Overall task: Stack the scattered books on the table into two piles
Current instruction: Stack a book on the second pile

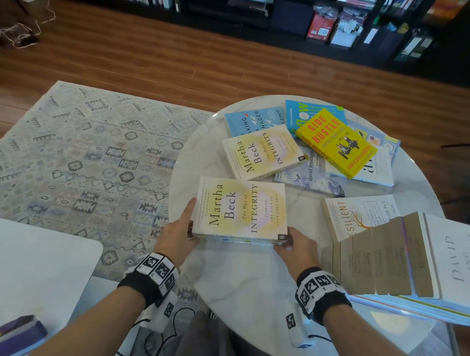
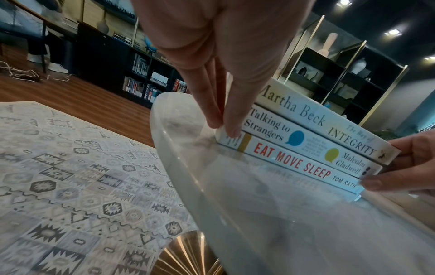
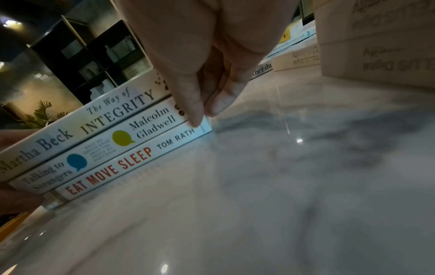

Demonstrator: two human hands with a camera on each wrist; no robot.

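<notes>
A pile of three books lies on the near side of the round marble table; the Martha Beck book is on top, and the spines face me. My left hand presses straight fingers against the pile's left end. My right hand pinches the near right corner, thumb on the spines. Scattered behind are a second Martha Beck book, a yellow Side Hustle book, a blue book and a Resilient book. A taller pile stands at the right.
A patterned rug covers the wood floor to the left of the table. A white side table with a purple object is at my near left. Dark bookshelves line the far wall.
</notes>
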